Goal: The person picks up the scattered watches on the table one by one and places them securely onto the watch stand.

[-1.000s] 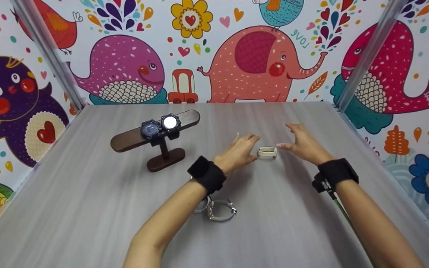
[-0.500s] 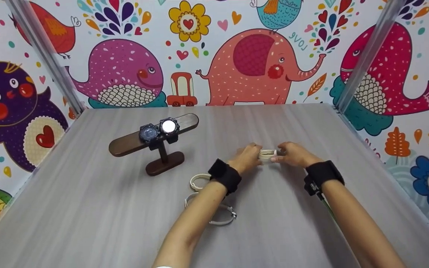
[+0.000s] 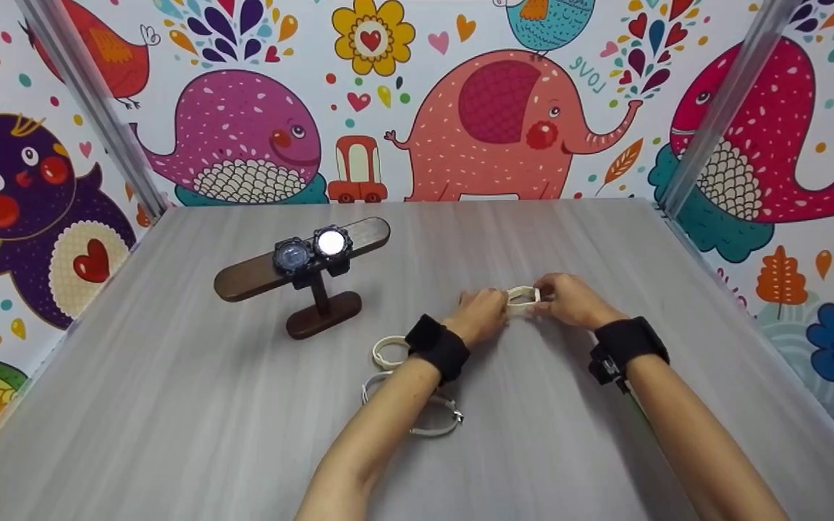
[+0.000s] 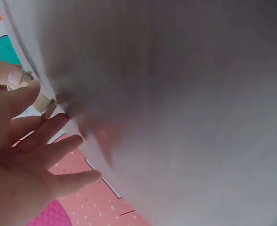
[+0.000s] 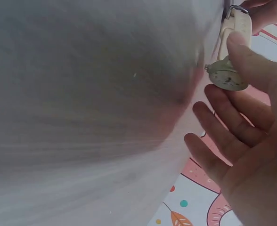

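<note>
A watch [image 5: 228, 79] with a cream strap and a pale round dial is held between both hands over the far right-centre of the table. My right hand [image 3: 573, 300] pinches it beside the case, the thumb lying across strap and case in the right wrist view. From the other side my left hand [image 3: 481, 316] pinches the strap near its metal buckle [image 4: 49, 108]; its other fingers are spread in the left wrist view. In the head view the strap forms a loop between the fingertips.
A dark wooden watch stand [image 3: 250, 278] at the left carries two black watches [image 3: 292, 255]. A cream looped watch [image 3: 376, 353] and a white-strapped one [image 3: 435, 433] lie on the table [image 3: 171, 434], partly hidden by my left forearm. Printed walls [image 3: 424, 108] border the table.
Both hands have come in from either side and taken hold of the cream watch, which earlier lay between them untouched. Since half a second ago its strap loop has tilted and shifted slightly.
</note>
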Motion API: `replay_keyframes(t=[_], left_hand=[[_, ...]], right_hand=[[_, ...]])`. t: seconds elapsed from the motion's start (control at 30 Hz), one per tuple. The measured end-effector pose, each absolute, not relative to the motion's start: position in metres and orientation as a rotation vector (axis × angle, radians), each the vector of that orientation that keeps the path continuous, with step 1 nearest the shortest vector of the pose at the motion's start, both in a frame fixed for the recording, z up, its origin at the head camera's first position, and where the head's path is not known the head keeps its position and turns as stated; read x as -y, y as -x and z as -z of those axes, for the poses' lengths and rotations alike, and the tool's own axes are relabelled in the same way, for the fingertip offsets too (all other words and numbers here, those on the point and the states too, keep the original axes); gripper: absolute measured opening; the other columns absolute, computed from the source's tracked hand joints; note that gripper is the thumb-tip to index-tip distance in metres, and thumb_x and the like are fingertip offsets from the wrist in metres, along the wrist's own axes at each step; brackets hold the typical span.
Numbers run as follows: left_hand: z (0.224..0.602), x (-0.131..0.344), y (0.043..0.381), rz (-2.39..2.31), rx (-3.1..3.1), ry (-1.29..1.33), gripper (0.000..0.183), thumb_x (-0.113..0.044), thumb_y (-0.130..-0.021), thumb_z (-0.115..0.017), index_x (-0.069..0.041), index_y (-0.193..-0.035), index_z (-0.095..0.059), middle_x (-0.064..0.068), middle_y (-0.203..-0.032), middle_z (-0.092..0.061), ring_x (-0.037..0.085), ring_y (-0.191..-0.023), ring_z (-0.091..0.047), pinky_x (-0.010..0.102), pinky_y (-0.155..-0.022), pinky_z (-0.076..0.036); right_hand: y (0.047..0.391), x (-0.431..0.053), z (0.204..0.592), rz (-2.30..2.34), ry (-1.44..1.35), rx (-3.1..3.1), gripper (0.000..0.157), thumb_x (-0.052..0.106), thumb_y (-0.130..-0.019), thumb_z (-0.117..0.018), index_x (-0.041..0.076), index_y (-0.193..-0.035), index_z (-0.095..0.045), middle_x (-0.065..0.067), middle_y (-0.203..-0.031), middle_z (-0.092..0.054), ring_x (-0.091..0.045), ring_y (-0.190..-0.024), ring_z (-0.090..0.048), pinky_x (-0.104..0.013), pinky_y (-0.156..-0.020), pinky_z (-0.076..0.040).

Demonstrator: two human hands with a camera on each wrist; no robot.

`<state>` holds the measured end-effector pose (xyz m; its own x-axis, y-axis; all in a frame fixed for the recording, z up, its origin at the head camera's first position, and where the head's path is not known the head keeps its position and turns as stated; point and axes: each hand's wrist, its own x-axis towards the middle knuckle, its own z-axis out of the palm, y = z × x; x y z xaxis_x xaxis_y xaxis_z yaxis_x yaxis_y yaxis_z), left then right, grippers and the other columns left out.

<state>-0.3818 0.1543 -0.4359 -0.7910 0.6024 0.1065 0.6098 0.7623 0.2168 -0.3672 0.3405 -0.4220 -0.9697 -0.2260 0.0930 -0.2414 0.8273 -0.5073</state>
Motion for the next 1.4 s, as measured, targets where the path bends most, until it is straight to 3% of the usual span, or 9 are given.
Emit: replay_keyframes(t=[0.2,0.4,0.53,0.93,1.17,1.4], left_hand=[[0.428,-0.142,0.377,0.425,2.922,1.035,0.015,-0.023,-0.086,-0.063,-0.01,-0.093,-0.06,0.0,-0.09,-0.063,0.014,-0.08,-0.057,0.038,-0.076,-0.048],[0.41,-0.125,0.373,0.609,2.84,1.078,0.055,-0.019,-0.083,-0.067,-0.005,-0.131,-0.044,0.011,-0.122,-0.054,0.019,-0.106,-0.056,0.031,-0.086,-0.051],[0.4,-0.111,0.371,0.738,2.737,1.1,0.068,-0.016,-0.08,-0.07,-0.004,-0.139,-0.036,0.014,-0.131,-0.049,0.021,-0.112,-0.053,0.028,-0.091,-0.05],[0.381,-0.074,0.349,1.008,2.323,1.182,0.06,-0.016,-0.078,-0.07,-0.001,-0.132,-0.048,0.011,-0.117,-0.06,0.023,-0.103,-0.06,0.025,-0.087,-0.052],[0.372,-0.056,0.331,1.033,2.179,1.233,0.062,-0.015,-0.077,-0.07,0.002,-0.131,-0.046,0.011,-0.12,-0.058,0.018,-0.107,-0.059,0.014,-0.091,-0.047],[0.371,-0.046,0.317,1.115,2.052,1.247,0.054,-0.01,-0.081,-0.065,0.004,-0.13,-0.046,0.014,-0.118,-0.058,0.019,-0.108,-0.059,0.018,-0.087,-0.051]], right_hand=[[0.361,-0.329,0.413,-0.927,-0.321,2.914,0.041,0.021,-0.077,-0.074,-0.001,-0.108,-0.059,-0.022,-0.11,-0.059,-0.04,-0.106,-0.054,-0.049,-0.091,-0.045],[0.355,-0.311,0.401,-0.936,-0.378,2.81,0.04,0.021,-0.076,-0.075,0.0,-0.106,-0.058,-0.017,-0.103,-0.061,-0.038,-0.102,-0.056,-0.048,-0.087,-0.047],[0.349,-0.296,0.391,-0.862,-0.458,2.727,0.042,0.02,-0.073,-0.077,0.001,-0.106,-0.058,-0.015,-0.1,-0.062,-0.034,-0.098,-0.057,-0.046,-0.083,-0.049],[0.32,-0.257,0.366,-0.693,-0.73,2.411,0.046,0.017,-0.07,-0.079,0.003,-0.109,-0.059,-0.01,-0.101,-0.059,-0.025,-0.095,-0.058,-0.041,-0.081,-0.052],[0.3,-0.246,0.351,-0.721,-0.831,2.321,0.051,0.019,-0.069,-0.079,0.005,-0.113,-0.059,-0.006,-0.106,-0.057,-0.017,-0.101,-0.056,-0.035,-0.089,-0.05],[0.284,-0.234,0.338,-0.756,-0.929,2.237,0.054,0.019,-0.067,-0.079,0.005,-0.115,-0.06,-0.007,-0.106,-0.058,-0.016,-0.097,-0.055,-0.029,-0.083,-0.052]])
